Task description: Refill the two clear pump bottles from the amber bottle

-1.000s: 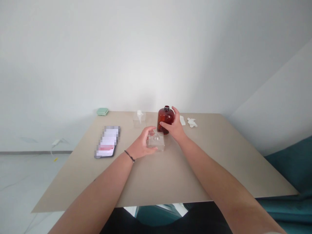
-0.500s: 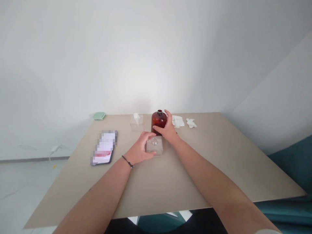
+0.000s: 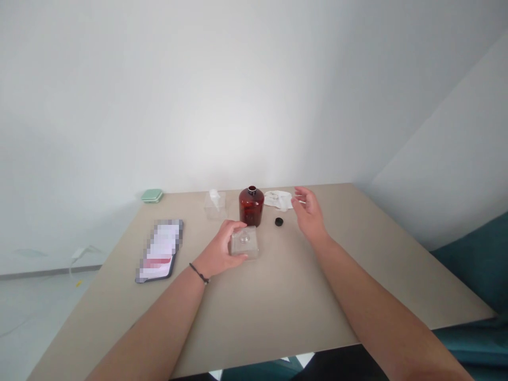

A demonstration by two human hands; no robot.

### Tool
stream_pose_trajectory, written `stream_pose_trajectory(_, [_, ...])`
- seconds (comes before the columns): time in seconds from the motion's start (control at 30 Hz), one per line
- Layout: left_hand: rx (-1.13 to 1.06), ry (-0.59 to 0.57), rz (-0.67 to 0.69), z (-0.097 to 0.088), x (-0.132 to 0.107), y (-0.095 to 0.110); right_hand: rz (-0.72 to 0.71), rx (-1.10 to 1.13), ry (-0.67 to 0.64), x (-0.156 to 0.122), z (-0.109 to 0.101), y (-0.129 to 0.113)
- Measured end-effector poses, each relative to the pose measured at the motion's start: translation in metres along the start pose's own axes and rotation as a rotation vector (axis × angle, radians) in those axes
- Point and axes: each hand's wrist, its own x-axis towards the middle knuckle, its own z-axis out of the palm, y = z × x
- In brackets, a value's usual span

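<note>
My left hand grips a clear square container with a round knob on top, thumb on the near side and fingers on the far side. Just behind the container, a brown glass bottle stands upright with its neck uncapped. My right hand is off to the right, holding nothing, its fingers apart and slightly curled. Between it and the bottle lies a small black cap on the table.
White tissues lie behind the cap. A clear tissue box stands left of the bottle. Farther left are a phone with a blurred screen and a green case. The table backs onto a white wall.
My right hand has let go of the brown bottle and moved right, exposing the black cap. My left hand keeps its hold on the clear container. The view has shifted slightly.
</note>
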Motion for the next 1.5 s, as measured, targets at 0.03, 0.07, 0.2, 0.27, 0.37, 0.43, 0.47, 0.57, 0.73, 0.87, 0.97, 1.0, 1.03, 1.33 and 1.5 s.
stream_pose_trajectory(0.03, [-0.009, -0.001, -0.004, 0.000, 0.000, -0.001, 0.000, -0.062, 0.030, 0.002, -0.011, 0.008])
stream_pose_trajectory(0.07, [-0.016, -0.002, -0.005, 0.000, 0.000, -0.001, -0.009, -0.138, 0.062, 0.004, -0.021, 0.016])
stream_pose_trajectory(0.2, [-0.011, -0.001, 0.004, 0.000, 0.000, -0.002, -0.063, -0.410, 0.061, 0.018, -0.043, 0.047])
stream_pose_trajectory(0.27, [0.000, -0.001, 0.000, -0.001, 0.001, -0.002, -0.061, -0.493, 0.036, 0.025, -0.042, 0.058])
stream_pose_trajectory(0.37, [-0.003, -0.004, -0.012, -0.001, 0.002, 0.000, -0.010, -0.588, -0.052, 0.031, -0.033, 0.068])
stream_pose_trajectory(0.43, [-0.013, -0.008, -0.027, -0.001, 0.002, 0.000, 0.035, -0.667, -0.131, 0.032, -0.027, 0.069])
stream_pose_trajectory(0.47, [-0.020, -0.012, -0.034, 0.000, 0.002, -0.001, 0.060, -0.712, -0.165, 0.031, -0.025, 0.068])
stream_pose_trajectory(0.57, [-0.057, -0.033, -0.044, -0.001, 0.001, -0.001, 0.121, -0.821, -0.215, 0.031, -0.024, 0.062])
stream_pose_trajectory(0.73, [-0.018, -0.087, -0.165, -0.010, -0.004, 0.004, 0.199, -0.699, -0.120, 0.031, -0.037, 0.043])
stream_pose_trajectory(0.87, [0.102, -0.050, -0.262, -0.013, -0.005, 0.010, 0.165, -0.313, 0.012, 0.021, -0.045, 0.021])
stream_pose_trajectory(0.97, [0.056, -0.011, -0.241, -0.010, -0.003, 0.010, 0.139, 0.017, -0.052, 0.004, -0.038, -0.001])
stream_pose_trajectory(1.0, [0.006, 0.009, -0.232, -0.008, -0.003, 0.009, 0.131, 0.113, -0.107, -0.003, -0.033, -0.009])
stream_pose_trajectory(1.03, [-0.052, 0.032, -0.219, -0.006, -0.003, 0.009, 0.126, 0.190, -0.164, -0.011, -0.027, -0.018])
stream_pose_trajectory(1.33, [-0.305, -0.003, -0.078, 0.003, -0.008, 0.015, 0.013, 0.247, -0.581, -0.051, 0.007, -0.067])
stream_pose_trajectory(1.5, [-0.310, -0.050, -0.060, 0.006, -0.007, 0.019, -0.259, 0.208, -0.613, -0.051, 0.003, -0.064])
